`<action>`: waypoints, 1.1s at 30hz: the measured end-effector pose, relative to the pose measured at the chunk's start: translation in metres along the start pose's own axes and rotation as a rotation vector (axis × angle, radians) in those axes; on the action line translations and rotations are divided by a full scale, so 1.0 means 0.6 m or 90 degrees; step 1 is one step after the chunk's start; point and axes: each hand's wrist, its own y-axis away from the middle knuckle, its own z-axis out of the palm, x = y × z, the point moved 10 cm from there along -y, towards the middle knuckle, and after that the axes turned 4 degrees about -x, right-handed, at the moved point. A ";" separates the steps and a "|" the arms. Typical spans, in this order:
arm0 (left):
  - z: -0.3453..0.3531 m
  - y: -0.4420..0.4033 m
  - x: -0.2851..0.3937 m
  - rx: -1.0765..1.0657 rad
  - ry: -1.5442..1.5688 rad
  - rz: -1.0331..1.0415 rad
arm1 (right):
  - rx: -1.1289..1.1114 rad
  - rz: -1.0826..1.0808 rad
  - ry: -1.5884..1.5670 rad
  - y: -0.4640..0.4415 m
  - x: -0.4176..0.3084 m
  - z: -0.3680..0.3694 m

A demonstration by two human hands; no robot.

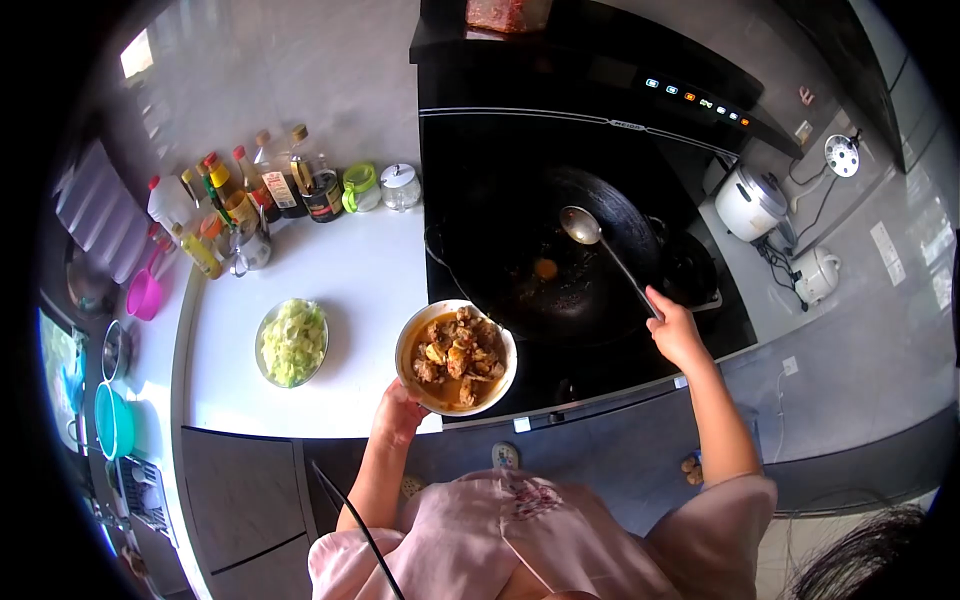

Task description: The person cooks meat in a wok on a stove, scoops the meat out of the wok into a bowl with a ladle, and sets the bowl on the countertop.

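My left hand (401, 410) grips the lower left rim of a white bowl (405, 352) of browned meat pieces in sauce (459, 356), held by the counter's edge beside the stove. My right hand (676, 325) is closed round the handle of a metal ladle (581, 226). The ladle's head is over a large black wok (610, 275) on the stove. Inside the wok are a small orange-brown spot and dark bits. A plate of chopped pale green vegetable (292, 343) rests on the white counter, left of the bowl.
Bottles and jars (320, 190) line the back of the counter (240, 400). The black range hood (560, 75) overhangs the stove. At the right stand a rice cooker (748, 203) and a kettle (816, 275). A teal basin (114, 420) is at far left.
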 end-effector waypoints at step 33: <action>0.006 -0.003 0.017 0.026 -0.019 -0.005 | -0.230 0.019 -0.291 0.185 -0.094 -0.009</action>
